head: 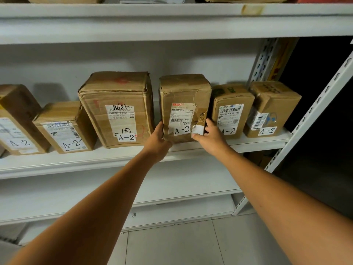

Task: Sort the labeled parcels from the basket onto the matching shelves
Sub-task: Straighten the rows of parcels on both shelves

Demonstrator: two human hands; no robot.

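Cardboard parcel in hand: a tall brown cardboard box with a white "A-2" sticker [184, 108] stood upright on the white metal shelf board [76, 159], close to its front edge and right of its middle.
Left hand: the left hand [159, 139] wrapped the box's lower left corner, thumb on the front face, the other fingers tucked under and behind (out of sight).
Right hand: the right hand [209, 135] clasped the lower right edge of the same box, thumb [196, 133] pressed over a loose white paper scrap beside the sticker, fingers curled round the right side in the gap next to the neighbour.
Left neighbours: a larger, creased brown carton marked "8685" and "A-2" [116, 109] stood just beside the held box; further left sat a low brown box with a striped label and "A-2" [65, 127], then a tilted brown box at the shelf's left end [18, 119], cut by the frame edge.
Right neighbours: a small brown box with a green-printed top and "A-2" [231, 111] stood just beside the held box, and a last brown box with a blue-marked label and "A-2" [271, 109] sat at the right end, near the perforated white upright [313, 113].
Upper shelf: only the bottoms of other parcels showed, too cropped to read.
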